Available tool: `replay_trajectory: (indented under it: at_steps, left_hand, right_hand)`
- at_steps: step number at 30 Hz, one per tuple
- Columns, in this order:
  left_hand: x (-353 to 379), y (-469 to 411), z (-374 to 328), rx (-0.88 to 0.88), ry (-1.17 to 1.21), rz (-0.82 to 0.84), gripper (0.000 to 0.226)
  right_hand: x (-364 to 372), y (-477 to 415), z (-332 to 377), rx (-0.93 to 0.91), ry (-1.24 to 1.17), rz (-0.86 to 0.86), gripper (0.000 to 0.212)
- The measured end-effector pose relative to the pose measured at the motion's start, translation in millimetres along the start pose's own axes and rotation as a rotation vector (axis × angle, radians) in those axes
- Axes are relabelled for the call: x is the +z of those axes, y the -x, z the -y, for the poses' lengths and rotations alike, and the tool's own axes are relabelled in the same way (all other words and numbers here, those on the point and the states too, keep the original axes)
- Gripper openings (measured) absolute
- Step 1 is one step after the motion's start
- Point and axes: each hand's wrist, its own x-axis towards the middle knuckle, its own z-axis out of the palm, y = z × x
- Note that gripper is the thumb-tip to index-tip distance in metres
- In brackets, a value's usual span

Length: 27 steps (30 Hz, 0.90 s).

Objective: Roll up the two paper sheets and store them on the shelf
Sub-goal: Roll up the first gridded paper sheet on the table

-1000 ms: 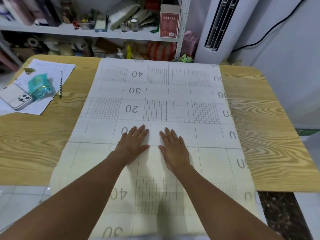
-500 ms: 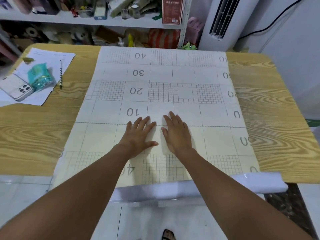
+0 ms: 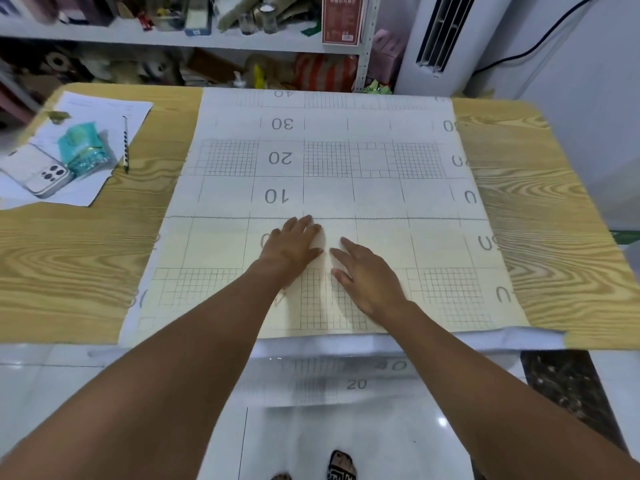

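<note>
A large paper sheet (image 3: 346, 188) printed with grids and numbers lies flat across the wooden table (image 3: 69, 258). Its near end hangs over the table's front edge, and a second layer of paper (image 3: 356, 382) with a "20" shows below that edge. My left hand (image 3: 291, 242) rests palm down on the sheet near its middle, fingers spread. My right hand (image 3: 367, 275) lies flat beside it, a little nearer to me. Neither hand grips anything. The shelf (image 3: 173, 38) stands behind the table's far edge.
On the table's left are white papers (image 3: 86, 188), a phone (image 3: 45, 174), a teal packet (image 3: 85, 150) and a pencil (image 3: 125, 143). The shelf is crowded with boxes and clutter. A white air conditioner (image 3: 446, 39) stands at the back right. My feet show on the tiled floor below.
The sheet has slid toward me across the table, its near end now hanging further over the front edge. Both hands drew back with it, flat on the paper.
</note>
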Motion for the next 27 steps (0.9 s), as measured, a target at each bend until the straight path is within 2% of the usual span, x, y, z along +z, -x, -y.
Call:
replay_trajectory:
  at_steps: [12,14,17,21,24,27]
  left_hand:
    - [7.8,32.7,7.4,-0.026,0.016,0.001,0.054]
    - [10.3,32.7,7.6,-0.028,-0.007,0.001,0.055]
    - [11.3,29.6,6.8,-0.028,-0.009,0.000,0.055]
    - [7.6,20.9,8.0,-0.017,0.002,0.019,0.056]
    - [6.4,18.2,8.4,-0.012,0.011,0.027,0.056]
    - [7.4,18.1,8.3,-0.007,-0.001,0.014,0.056]
  right_hand:
    - [2.1,-43.0,12.3,0.139,-0.040,0.009,0.047]
    - [-3.4,-38.9,14.8,0.145,-0.096,-0.077,0.042]
    - [-11.4,-20.3,25.6,0.168,-0.222,-0.340,0.032]
    - [-12.6,16.6,42.1,0.029,-0.165,-0.644,0.028]
    - [0.9,45.2,42.3,-0.104,-0.110,-0.751,0.024]
    - [23.6,64.0,34.1,-0.150,-0.010,-0.739,0.024]
